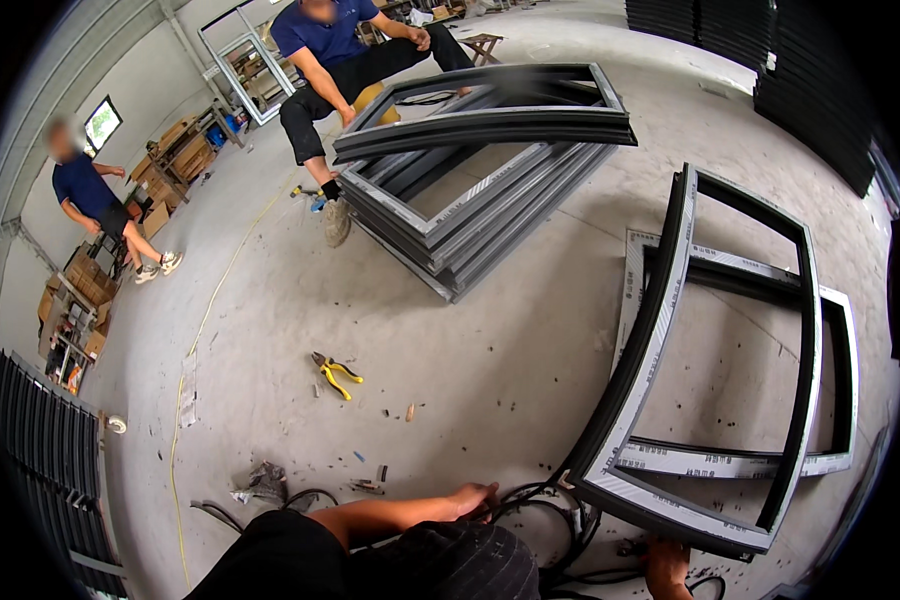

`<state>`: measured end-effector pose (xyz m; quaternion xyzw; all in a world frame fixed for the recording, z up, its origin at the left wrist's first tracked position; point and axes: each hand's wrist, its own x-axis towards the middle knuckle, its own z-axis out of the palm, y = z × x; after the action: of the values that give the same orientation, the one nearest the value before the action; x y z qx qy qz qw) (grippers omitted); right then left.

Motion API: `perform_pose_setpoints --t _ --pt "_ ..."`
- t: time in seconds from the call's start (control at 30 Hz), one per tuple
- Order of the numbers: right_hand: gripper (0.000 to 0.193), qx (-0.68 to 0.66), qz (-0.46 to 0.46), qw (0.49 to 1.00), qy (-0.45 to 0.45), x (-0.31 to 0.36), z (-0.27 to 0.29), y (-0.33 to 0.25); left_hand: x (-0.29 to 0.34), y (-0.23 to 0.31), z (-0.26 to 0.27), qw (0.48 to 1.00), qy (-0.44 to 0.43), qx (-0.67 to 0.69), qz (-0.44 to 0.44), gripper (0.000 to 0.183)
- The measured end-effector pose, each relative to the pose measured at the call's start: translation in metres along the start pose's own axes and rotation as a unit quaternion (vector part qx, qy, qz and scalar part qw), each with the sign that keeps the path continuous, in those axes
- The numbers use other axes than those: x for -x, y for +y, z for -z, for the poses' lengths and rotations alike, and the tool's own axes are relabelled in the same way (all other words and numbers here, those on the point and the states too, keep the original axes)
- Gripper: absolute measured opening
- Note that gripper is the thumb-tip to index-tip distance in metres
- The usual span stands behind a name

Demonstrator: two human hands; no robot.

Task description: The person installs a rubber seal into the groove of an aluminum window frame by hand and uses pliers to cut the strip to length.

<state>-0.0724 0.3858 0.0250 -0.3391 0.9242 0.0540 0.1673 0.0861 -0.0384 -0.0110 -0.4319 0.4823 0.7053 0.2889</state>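
Low in the middle, my left hand (475,500) is closed around a long black rubber strip (518,500), which lies in loose loops on the floor. My right hand (667,566) reaches in at the lower right, against the bottom edge of a grey-and-black window frame (660,345); that edge hides its fingers. The frame tilts up over a second window frame (838,380) beneath it. Both are faced with printed protective film. More black strip runs beside my right hand.
Yellow-handled pliers (338,375) lie on the concrete floor. Beyond them rises a stack of window frames (450,255), with a seated person (335,55) touching the top one. Another person (90,190) stands at far left. Dark profiles (55,470) line the left rim.
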Motion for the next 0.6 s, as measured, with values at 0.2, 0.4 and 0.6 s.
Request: perform_pose_setpoints --t 0.2,0.4,0.6 --pt "0.030 0.027 0.071 0.992 -0.102 0.007 0.057 -0.026 0.005 0.001 0.000 1.000 0.014 -0.016 -0.010 0.054" --pt "0.036 -0.103 0.259 0.956 0.095 0.008 0.131 -0.060 -0.003 -0.002 0.002 1.000 -0.006 0.000 -0.022 0.054" --pt "0.049 -0.109 0.119 0.956 0.245 -0.032 0.184 -0.058 -0.021 -0.017 0.012 0.992 0.035 -0.100 -0.072 0.057"
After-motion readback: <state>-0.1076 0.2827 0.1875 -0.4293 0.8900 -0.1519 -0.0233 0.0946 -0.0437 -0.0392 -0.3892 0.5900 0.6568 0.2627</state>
